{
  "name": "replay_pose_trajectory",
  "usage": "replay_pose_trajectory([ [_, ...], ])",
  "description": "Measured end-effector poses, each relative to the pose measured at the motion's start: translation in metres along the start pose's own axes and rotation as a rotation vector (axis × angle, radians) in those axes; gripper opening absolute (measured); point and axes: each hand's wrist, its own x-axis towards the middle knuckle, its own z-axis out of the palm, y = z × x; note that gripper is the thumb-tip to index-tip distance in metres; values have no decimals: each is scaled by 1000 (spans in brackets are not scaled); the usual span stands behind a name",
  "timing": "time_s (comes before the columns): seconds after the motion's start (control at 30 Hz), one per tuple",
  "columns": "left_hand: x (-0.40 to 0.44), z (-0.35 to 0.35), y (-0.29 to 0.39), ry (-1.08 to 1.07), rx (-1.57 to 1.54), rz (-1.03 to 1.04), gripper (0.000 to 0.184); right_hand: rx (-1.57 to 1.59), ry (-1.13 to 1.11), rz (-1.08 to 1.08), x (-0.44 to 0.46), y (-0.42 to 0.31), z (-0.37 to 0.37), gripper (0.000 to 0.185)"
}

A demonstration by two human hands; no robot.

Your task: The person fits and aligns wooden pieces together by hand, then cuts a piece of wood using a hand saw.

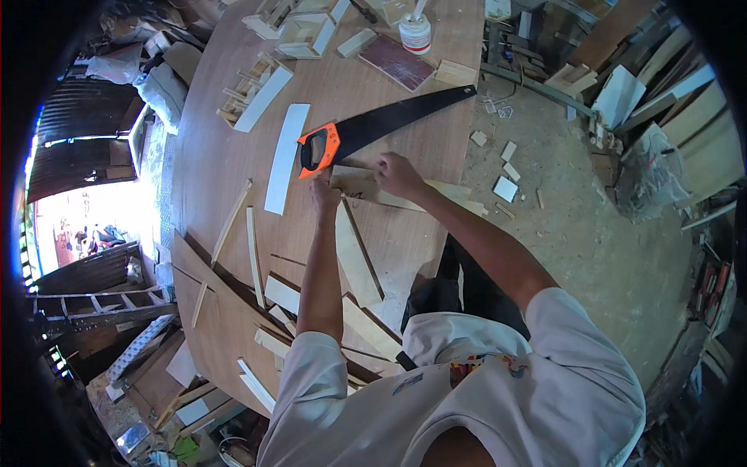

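Observation:
A pale wooden board (363,185) with dark marks on its face lies crosswise on the table in front of me. My left hand (325,191) grips its left end, fingers closed, just below the saw's handle. Over the middle of the board my right hand (398,174) is closed like a fist; whatever it may hold is hidden. Just beyond both hands rests a hand saw (405,113) with a black blade and an orange and black handle, its tip toward the right edge. A white strip (286,159) lies left of the saw handle.
Wooden strips (358,249) and offcuts cover the near side of the round-edged table (210,171). Small wooden frames (307,35), a dark red panel (397,61) and a white tub (415,35) stand at the far side. Scraps (506,188) litter the floor at right.

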Motion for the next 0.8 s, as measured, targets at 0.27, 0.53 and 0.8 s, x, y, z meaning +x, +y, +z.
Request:
replay_pose_trajectory([
  [0.27, -14, -16, 30, 70, -100, -68, 32, -29, -313, 155, 91, -54, 75, 16],
  [0.53, -21, -20, 41, 113, -386, -146, 33, -87, -346, 293, 144, -52, 149, 40],
  [0.8, -25, -3, 30, 104, -277, -87, 41, -373, -182, 217, 164, -53, 169, 40],
])
